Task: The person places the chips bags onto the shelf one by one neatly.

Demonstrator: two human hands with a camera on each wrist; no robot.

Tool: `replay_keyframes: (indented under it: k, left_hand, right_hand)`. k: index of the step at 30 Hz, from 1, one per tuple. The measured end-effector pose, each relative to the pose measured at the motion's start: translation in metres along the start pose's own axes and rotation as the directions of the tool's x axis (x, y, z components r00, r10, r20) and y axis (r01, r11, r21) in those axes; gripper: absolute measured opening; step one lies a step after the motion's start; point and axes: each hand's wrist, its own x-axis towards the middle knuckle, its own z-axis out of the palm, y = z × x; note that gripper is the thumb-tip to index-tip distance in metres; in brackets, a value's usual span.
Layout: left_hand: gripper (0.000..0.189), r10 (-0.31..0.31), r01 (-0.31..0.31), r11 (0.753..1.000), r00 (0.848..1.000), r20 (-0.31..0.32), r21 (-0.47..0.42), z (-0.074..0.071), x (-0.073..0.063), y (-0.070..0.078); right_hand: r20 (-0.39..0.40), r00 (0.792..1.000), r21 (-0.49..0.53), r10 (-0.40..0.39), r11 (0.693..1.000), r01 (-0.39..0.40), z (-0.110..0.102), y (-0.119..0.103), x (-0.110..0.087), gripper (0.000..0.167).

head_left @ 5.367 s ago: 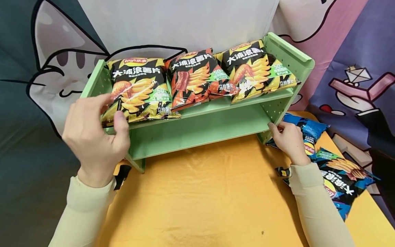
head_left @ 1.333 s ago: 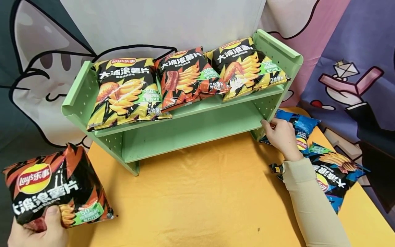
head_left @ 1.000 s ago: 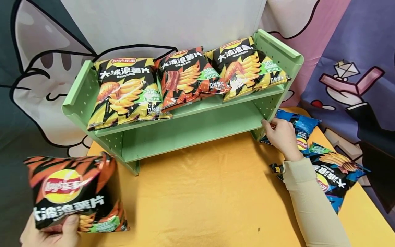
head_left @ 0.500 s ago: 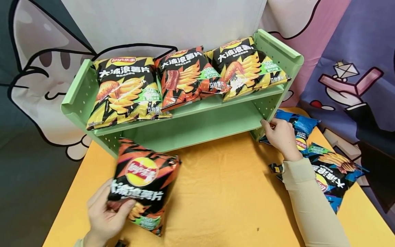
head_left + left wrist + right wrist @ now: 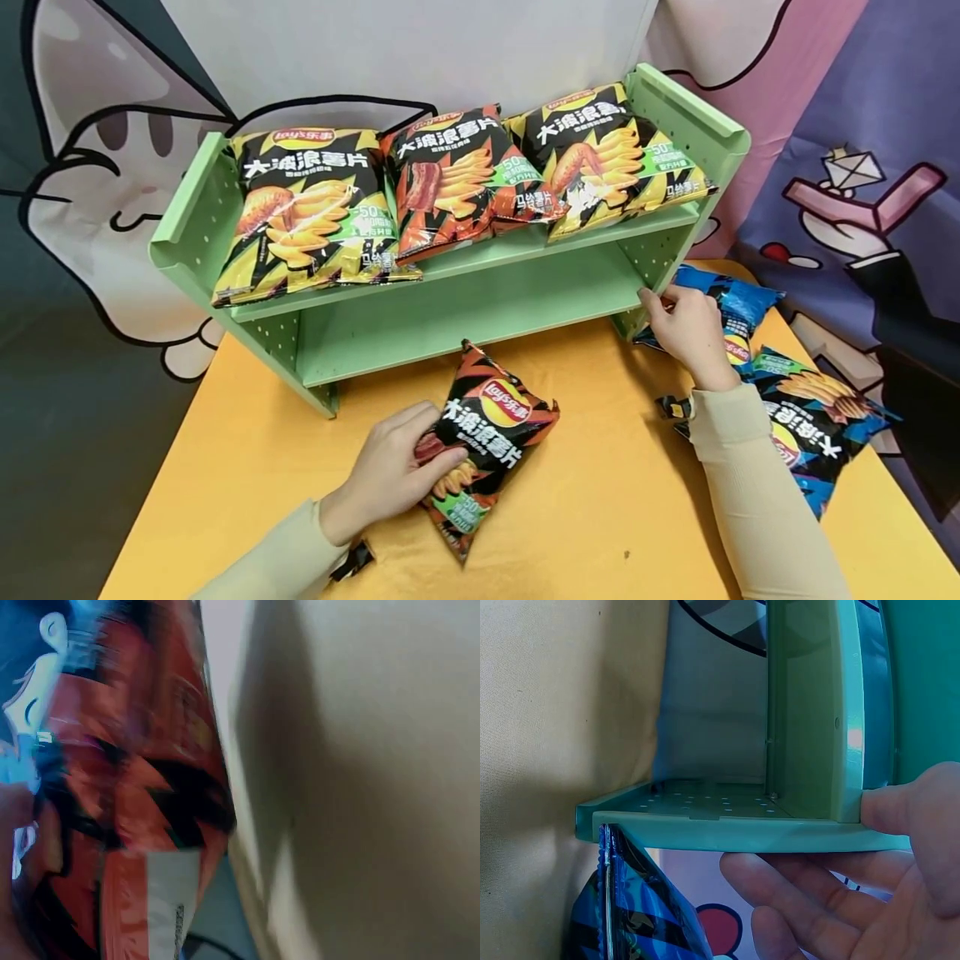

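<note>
A: What moved?
B: Left hand swung the red-and-black chip bag it's gripping in from the left; now it's over the desk, facing mid green shelf, not on it yet.
A: And the right hand?
B: Still holding the shelf's right end.

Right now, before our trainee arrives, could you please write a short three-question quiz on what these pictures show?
1. How many bags lie on the shelf?
2. True or false: the right hand touches nothing.
3. Fill in: the left hand holds a ____.

Key:
1. Three, side by side on the top level.
2. False; it grips the shelf at one end.
3. Red-and-black bag.
</note>
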Motion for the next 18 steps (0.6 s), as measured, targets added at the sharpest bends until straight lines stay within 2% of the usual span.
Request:
replay_keyframes:
  k: [7, 9, 11, 14, 18]
  left_hand:
    - [0.025, 0.001, -0.005, 0.999, 0.995, 0.099, 0.038, 0.023, 0.012, 0.007]
    - [0.028, -0.016, 0.009, 0.998, 0.992, 0.127, 0.060, 0.026, 0.014, 0.008]
    - [0.030, -0.058, 0.047, 0.996, 0.986, 0.154, 0.076, 0.028, 0.015, 0.008]
    - [0.031, -0.166, 0.151, 0.984, 0.966, 0.196, 0.092, 0.028, 0.019, 0.008]
    - [0.035, -0.325, 0.306, 0.945, 0.911, 0.254, 0.112, 0.025, 0.026, 0.006]
  right_hand:
    - [-0.006, 1.000, -0.001, -0.005, 1.000, 0.005, 0.001, 0.000, 0.001, 0.044]
    - [-0.006, 1.000, -0.002, -0.007, 1.000, 0.007, 0.001, -0.001, 0.001, 0.045]
    - [-0.006, 1.000, -0.003, -0.010, 1.000, 0.010, 0.001, -0.001, 0.001, 0.044]
    - [-0.005, 1.000, -0.008, -0.015, 1.000, 0.015, 0.001, 0.000, 0.001, 0.045]
    - [-0.006, 1.000, -0.010, -0.007, 1.000, 0.007, 0.001, 0.000, 0.000, 0.045]
